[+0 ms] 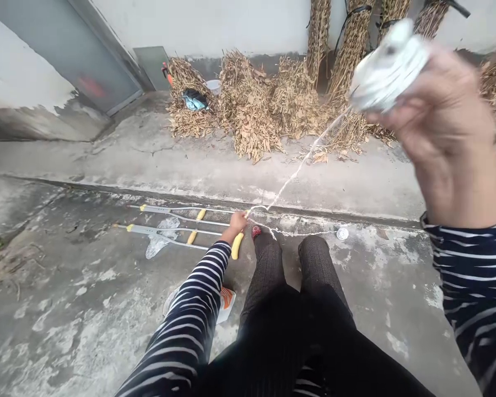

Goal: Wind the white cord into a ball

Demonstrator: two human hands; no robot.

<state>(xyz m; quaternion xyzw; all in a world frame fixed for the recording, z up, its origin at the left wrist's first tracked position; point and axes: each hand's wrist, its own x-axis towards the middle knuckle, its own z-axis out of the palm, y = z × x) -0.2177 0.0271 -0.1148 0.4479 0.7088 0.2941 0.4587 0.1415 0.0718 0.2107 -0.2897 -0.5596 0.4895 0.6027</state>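
Note:
In the head view, my right hand (pixel 446 116) is raised at the upper right, its fingers closed around a blurred ball of white cord (pixel 391 69). From it a strand of white cord (pixel 300 168) slants down to my left hand (pixel 237 221). That hand is closed around the top end of the farther crutch (pixel 186 209), where the cord makes a loop. Its underarm pad is hidden by my fingers. A nearer crutch (pixel 165 230) lies alongside, its yellow underarm pad (pixel 237 246) below my hand. Another cord strand trails right to a small white roll (pixel 343 234) on the ground.
Clear plastic (pixel 161 237) lies under the crutches. A low concrete step (pixel 182 165) runs across behind them. Dried plant bundles (pixel 252 105) lean against the wall, with a blue and black item (pixel 195 100) among them. An orange and white package (pixel 227 300) sits beside my left forearm.

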